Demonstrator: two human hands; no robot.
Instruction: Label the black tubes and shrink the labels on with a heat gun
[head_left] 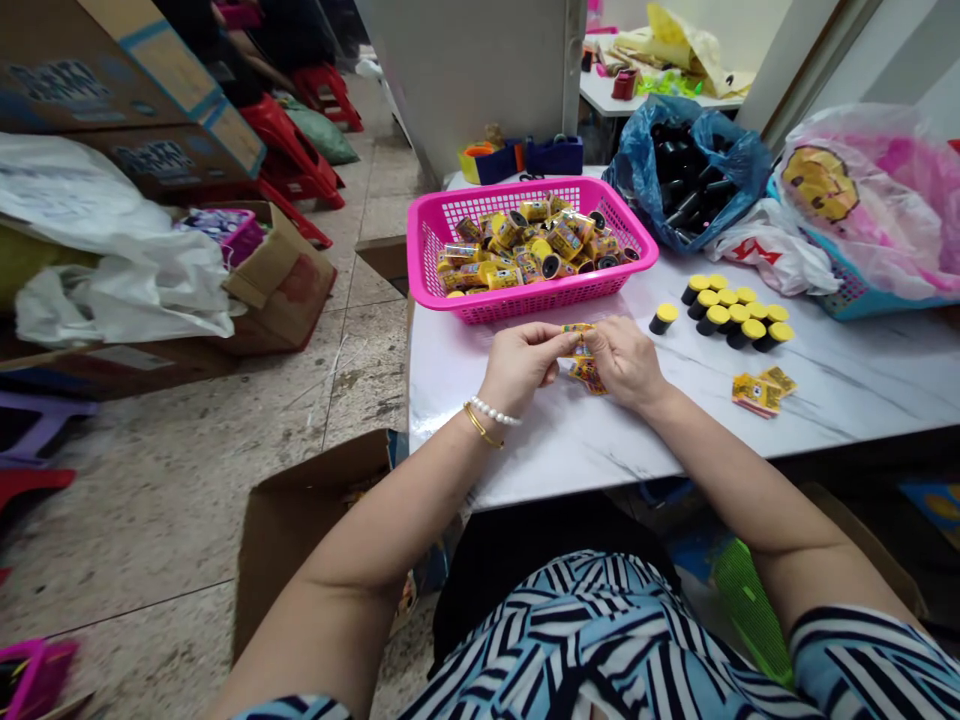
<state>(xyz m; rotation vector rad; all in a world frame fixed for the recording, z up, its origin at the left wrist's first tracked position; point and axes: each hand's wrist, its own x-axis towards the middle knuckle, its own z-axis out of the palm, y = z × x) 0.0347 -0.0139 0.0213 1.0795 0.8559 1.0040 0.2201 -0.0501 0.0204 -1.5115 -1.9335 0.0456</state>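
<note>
My left hand (523, 366) and my right hand (627, 364) meet over the table in front of the pink basket. Fingers and thumbs of both pinch a small yellow printed label sleeve (577, 335) between them. Just below, more printed yellow sleeves (589, 376) show beside the right hand; whether it holds them or they lie on the table I cannot tell. To the right stands a group of small black containers with yellow caps (739, 315), with one such container (663, 318) apart from them. A small pile of flat sleeves (757, 392) lies nearer the table edge.
The pink basket (517, 310) holds many yellow-labelled containers. Behind it stand tape dispensers (491, 162). A blue plastic bag (626, 170) of black containers and a blue basket (862, 298) under plastic bags stand at the right. An open cardboard box (277, 530) sits below the table's left edge.
</note>
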